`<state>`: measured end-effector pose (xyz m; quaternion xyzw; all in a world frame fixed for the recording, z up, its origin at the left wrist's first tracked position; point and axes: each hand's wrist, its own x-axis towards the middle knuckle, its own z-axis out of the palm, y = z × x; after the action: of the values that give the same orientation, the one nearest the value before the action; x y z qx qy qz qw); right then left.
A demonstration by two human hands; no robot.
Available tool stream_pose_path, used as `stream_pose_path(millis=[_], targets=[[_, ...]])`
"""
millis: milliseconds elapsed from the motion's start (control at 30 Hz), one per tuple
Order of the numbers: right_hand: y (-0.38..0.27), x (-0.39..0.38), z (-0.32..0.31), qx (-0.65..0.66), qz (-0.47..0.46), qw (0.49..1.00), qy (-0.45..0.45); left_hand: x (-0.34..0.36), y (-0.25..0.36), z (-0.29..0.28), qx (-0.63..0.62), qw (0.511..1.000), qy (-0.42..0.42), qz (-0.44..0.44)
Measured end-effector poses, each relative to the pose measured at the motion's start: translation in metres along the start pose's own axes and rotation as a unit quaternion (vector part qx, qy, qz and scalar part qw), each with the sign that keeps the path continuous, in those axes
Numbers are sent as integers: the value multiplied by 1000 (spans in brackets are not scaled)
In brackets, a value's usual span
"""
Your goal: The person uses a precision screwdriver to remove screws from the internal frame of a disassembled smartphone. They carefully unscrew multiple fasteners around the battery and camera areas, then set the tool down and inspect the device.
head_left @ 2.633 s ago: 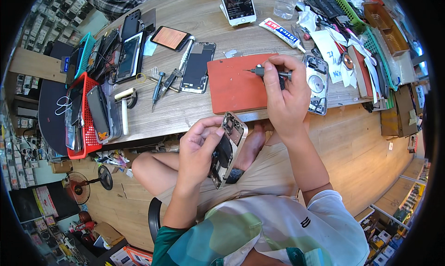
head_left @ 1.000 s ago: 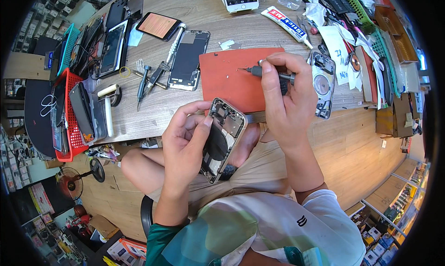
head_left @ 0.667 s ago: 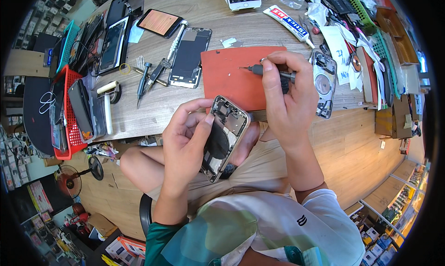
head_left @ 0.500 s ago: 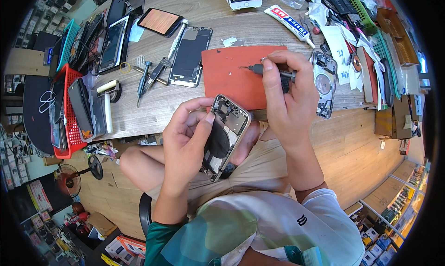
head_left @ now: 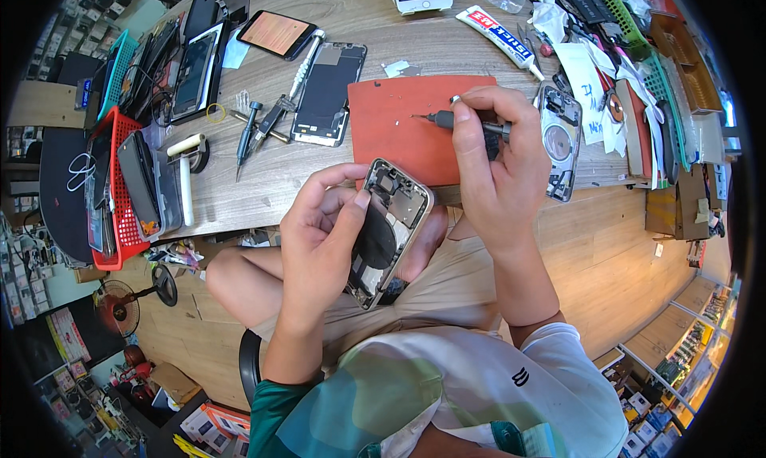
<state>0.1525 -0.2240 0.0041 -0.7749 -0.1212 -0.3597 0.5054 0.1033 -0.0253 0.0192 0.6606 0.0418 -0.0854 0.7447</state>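
My left hand [head_left: 323, 234] grips an opened phone housing [head_left: 389, 234] along its left edge, the thumb lying over the rim. Held tilted above my lap, the housing shows small metal parts at its upper end and a black round patch in the middle. In my right hand [head_left: 503, 147] is a small grey screwdriver [head_left: 444, 119], pinched between thumb and fingers. Its thin tip points left over a red mat [head_left: 399, 151] on the table, apart from the housing. Tiny bits lie on the mat near the tip.
Left of the mat lie a phone screen panel [head_left: 329, 99], a screwdriver [head_left: 248, 135] and a phone [head_left: 277, 37]. A second housing [head_left: 558, 143] rests right of my right hand. A glue tube [head_left: 500, 41] lies behind. A red basket [head_left: 128, 211] stands at the left edge.
Both hands hold nearly the same pose. The phone housing has shifted very slightly up; the screwdriver stays over the mat.
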Motion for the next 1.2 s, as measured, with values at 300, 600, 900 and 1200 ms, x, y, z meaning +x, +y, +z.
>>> stream_pose_path(millis=[300, 600, 900, 1200], targets=[[2, -1, 0, 8, -2, 1000, -3, 0, -1, -1, 1, 1000, -2, 0], [-1, 0, -1, -4, 2, 1000, -12, 1, -1, -1, -4, 1000, -2, 0], [0, 0, 0, 1, 2, 1000, -4, 0, 1, 1, -5, 1000, -2, -4], [-1, -4, -1, 97, 63, 993, 27, 0, 0, 3, -11, 1000, 6, -3]])
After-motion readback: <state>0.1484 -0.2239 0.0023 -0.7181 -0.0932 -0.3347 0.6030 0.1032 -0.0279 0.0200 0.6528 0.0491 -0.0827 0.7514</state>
